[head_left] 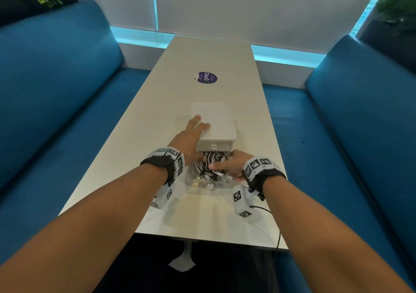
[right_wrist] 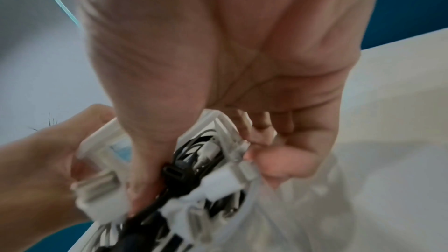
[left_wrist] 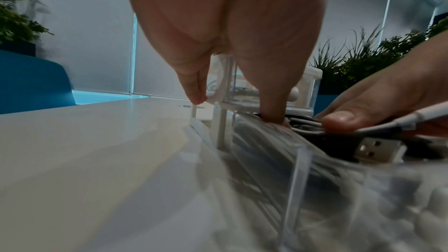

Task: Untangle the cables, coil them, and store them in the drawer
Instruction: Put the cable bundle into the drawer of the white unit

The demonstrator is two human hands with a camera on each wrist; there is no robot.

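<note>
Lighting is even and moderately bright, sourced from cyan-lit strips (head_left: 288, 55) along the far wall beyond the fingertips. Soft shadows fall on the table (head_left: 202, 214) below both wrists. Head view: sharp centrally, with wide-angle bending at the edges. Left wrist view: foreground nearer than the fingers is out of focus. Right wrist view: motion blur throughout, worst around the cables (right_wrist: 179, 179) beside the fingers.
</note>
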